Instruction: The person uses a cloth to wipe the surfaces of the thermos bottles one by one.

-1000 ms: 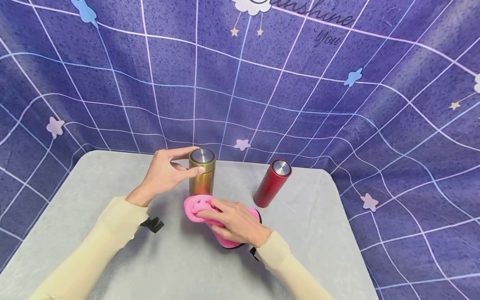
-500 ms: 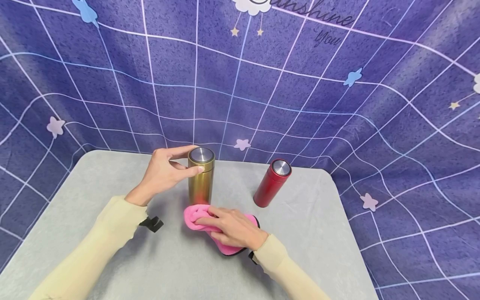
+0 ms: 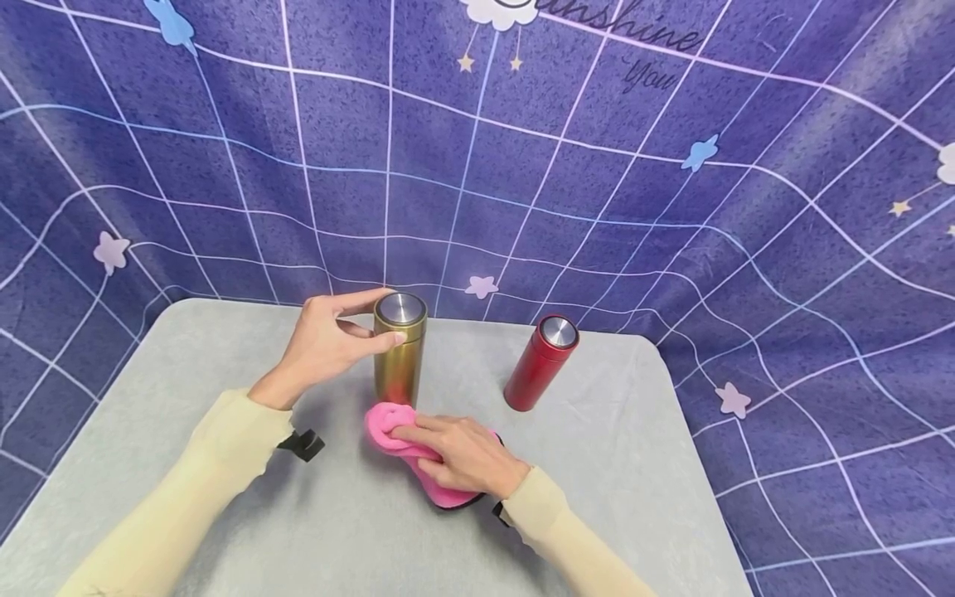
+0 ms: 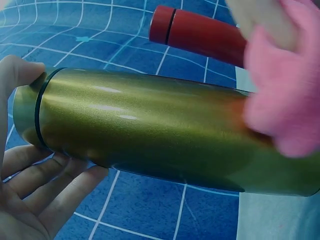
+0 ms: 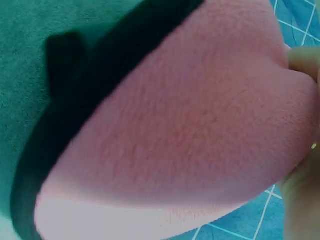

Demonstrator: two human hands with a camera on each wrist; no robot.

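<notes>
A gold thermos flask with a silver-topped lid stands upright near the back of the table. My left hand grips it by the lid, thumb in front and fingers behind. In the left wrist view the flask spans the frame, with fingers below its lid seam. My right hand holds a bunched pink cloth with dark edging at the flask's lower front. The cloth overlaps the flask's lower body and looks blurred there. Close up, the cloth fills most of the right wrist view.
A red thermos flask stands to the right of the gold one, behind the right hand. The grey-covered table reaches back to a purple-blue curtain with a grid and stars. A black strap hangs at the left wrist.
The right hand and cloth have moved slightly down and toward me along the gold flask, showing more of its body. The left hand keeps its hold on the lid.
</notes>
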